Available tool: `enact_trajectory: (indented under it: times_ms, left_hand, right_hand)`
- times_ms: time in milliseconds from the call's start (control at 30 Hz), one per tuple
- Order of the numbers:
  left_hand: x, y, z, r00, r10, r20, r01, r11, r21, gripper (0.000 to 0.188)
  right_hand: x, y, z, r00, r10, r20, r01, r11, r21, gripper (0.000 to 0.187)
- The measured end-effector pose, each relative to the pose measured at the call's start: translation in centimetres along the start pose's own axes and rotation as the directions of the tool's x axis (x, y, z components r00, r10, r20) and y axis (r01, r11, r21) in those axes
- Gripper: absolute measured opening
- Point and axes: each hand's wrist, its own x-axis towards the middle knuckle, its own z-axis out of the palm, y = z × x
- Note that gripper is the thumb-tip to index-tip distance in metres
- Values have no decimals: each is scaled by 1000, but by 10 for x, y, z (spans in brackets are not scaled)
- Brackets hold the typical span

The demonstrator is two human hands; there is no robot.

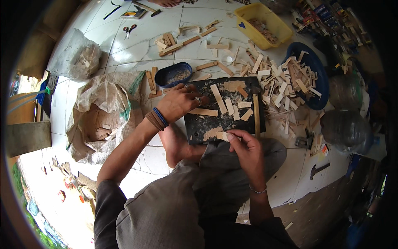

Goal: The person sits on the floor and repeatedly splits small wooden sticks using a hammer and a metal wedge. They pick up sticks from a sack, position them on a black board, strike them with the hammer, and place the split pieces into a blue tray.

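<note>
A dark worn work board (207, 124) lies on the floor in front of my knees, with several thin pale wood strips (226, 103) and sawdust on it. My left hand (180, 101), with a ring and braided wristbands, rests at the board's left edge, its fingers on a flat strip (204, 112). At the board's near edge my right hand (244, 145) pinches a small wood piece (222, 135). A hammer (256, 112) lies along the board's right side.
A heap of cut strips (286, 83) spills from a blue basin (321, 83) at right. A small blue bowl (174, 74), yellow tub (261, 25), open sack (99, 116), plastic bag (78, 56), scissors (129, 29) and a second hammer (319, 170) lie around on the white tile floor.
</note>
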Motion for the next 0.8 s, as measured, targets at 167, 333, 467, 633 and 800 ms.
enact_trajectory:
  times_ms: [167, 333, 467, 633, 800]
  left_hand:
    - [17, -4, -3, 986, 133, 96, -140, 987, 79, 40]
    - [20, -10, -1, 978, 200, 53, -203, 977, 60, 39]
    - [22, -10, -1, 995, -47, 89, 74, 944, -322, 37]
    - [19, 1, -9, 851, -467, 242, 161, -207, -965, 36]
    - [11, 24, -16, 777, -488, 397, -20, -650, -760, 31]
  right_hand:
    - [-2, 0, 1, 1000, -18, -15, 18, 1000, -6, 19]
    - [-1, 0, 2, 1000, -31, -4, 31, 1000, 2, 18]
    - [-2, 0, 3, 999, -42, -11, 42, 998, 38, 18]
    - [-3, 1, 2, 1000, -31, -2, 31, 999, 21, 19]
    - [-4, 0, 2, 999, -40, -10, 40, 999, 6, 19]
